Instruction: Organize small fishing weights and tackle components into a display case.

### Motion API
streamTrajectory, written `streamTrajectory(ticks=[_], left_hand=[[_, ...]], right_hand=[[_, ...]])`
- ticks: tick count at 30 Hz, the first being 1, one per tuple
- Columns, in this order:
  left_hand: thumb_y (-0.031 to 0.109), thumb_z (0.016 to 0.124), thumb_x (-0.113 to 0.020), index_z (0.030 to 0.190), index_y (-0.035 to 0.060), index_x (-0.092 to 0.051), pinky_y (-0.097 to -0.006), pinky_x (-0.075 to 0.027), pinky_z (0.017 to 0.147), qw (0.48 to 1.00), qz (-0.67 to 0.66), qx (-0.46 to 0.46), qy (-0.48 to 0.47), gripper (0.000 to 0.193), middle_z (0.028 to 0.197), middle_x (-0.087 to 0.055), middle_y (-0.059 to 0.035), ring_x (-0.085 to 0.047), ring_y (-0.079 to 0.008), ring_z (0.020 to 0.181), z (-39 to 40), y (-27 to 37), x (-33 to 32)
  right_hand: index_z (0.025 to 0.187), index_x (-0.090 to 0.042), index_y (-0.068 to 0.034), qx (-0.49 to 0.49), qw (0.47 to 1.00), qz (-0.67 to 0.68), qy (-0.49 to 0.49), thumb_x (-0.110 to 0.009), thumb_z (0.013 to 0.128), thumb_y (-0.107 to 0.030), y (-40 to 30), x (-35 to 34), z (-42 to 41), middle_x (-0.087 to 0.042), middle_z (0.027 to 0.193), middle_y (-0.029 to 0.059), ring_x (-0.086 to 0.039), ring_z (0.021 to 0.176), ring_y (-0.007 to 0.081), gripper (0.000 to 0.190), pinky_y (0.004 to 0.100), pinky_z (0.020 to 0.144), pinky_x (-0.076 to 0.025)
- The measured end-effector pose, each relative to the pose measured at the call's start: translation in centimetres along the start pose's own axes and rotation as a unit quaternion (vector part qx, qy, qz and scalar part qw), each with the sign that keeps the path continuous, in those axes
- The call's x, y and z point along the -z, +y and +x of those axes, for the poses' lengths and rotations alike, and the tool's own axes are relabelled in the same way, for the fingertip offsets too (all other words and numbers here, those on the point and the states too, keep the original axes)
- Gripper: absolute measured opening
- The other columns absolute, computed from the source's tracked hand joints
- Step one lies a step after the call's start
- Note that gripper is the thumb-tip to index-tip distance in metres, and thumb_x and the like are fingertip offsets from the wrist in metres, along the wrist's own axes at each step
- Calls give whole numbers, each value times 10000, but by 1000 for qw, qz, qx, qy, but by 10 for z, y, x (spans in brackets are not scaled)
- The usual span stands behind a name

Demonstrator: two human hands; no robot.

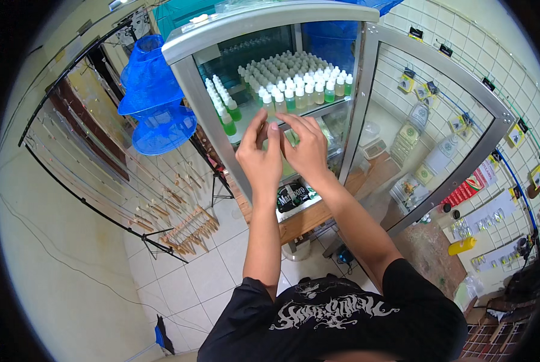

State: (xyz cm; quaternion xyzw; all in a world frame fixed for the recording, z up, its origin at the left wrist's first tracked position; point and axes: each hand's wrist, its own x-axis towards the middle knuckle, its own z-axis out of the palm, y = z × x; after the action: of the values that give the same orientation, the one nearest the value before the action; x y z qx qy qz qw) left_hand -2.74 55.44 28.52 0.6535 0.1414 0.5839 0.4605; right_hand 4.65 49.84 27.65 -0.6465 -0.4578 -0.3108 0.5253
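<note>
My left hand [260,156] and my right hand [307,147] are raised side by side at the open front of a glass display cabinet [270,21]. Their fingers are bent and apart, with fingertips close together. I see nothing held, though the palms face away from me. Just beyond the fingertips, many small dropper bottles [299,97] with white caps stand in dense rows on the upper glass shelf, with clear, yellowish or green liquid. At the shelf's left side is a separate row of green-filled dropper bottles [228,124]. My hands and forearms hide part of the lower shelf.
The cabinet's metal-framed glass door [435,131] is swung out to the right. A black Marlboro pack [292,197] lies at the cabinet's bottom. Fishing rods [174,203] stand in a rack at left, beside blue mesh nets [154,90]. A yellow squeeze bottle [462,246] lies at right.
</note>
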Motion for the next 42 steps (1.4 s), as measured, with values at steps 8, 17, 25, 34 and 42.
streamTrajectory(ticks=[8,17,25,34,42], left_hand=[[44,849,-570,1059,-66,-564,-304,-446,884,995,-73,55,-33,237,1143,-562,-170,-543,-207,1050,-69,-17,0],[107,787,-664,1013,-39,-605,-249,-469,736,928,56,247,-274,275,901,-638,-100,-587,-115,814,-228,-145,59],[77,792,-651,979,-47,-603,-232,-474,689,864,12,283,-417,229,823,-640,-72,-593,-105,763,-284,-164,60],[158,801,-649,967,1,-624,-272,-475,698,782,-6,305,-544,230,866,-651,-93,-611,-149,766,-284,-157,19],[101,809,-638,955,-11,-626,-254,-461,727,771,-14,306,-558,184,864,-650,-69,-599,-121,785,-292,-160,-13]], right_hand=[[954,-626,-57,-120,992,37,-19,-637,753,-113,21,46,-58,-624,912,100,-566,852,273,209,346,768,-440],[1094,-565,-48,-369,891,84,-252,-599,764,-86,42,117,-245,-637,855,98,-615,727,191,334,313,679,-485],[1134,-547,-74,-431,867,10,-249,-626,751,-93,31,165,-308,-644,844,77,-613,721,180,391,306,681,-489],[1104,-549,-61,-529,796,-155,-250,-664,724,-158,28,237,-411,-622,929,129,-605,845,255,409,363,750,-476],[1123,-535,-57,-645,735,-111,-174,-681,727,-205,-2,254,-439,-611,957,159,-597,874,284,447,364,782,-469]])
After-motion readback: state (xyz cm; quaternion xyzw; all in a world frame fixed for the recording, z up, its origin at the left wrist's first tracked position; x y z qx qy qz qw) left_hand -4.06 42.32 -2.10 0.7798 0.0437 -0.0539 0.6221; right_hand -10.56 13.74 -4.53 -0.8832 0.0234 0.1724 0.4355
